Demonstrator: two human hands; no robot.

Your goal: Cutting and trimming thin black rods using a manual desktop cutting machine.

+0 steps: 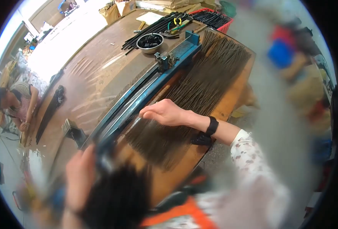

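Blurred, bristly black mass [117, 194]; right fingers [149, 112] pinch coiled wire [129, 120]; left fingers [87, 153], cannot tell.

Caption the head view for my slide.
Right hand pinching a thin spring at a blue rail, more springs lying alongside.

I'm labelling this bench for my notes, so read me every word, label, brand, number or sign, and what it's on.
No text can be read.
Blue rail, metal springs, metal bowl: no lettering visible.
Blue item on the right: too blurred to tell.
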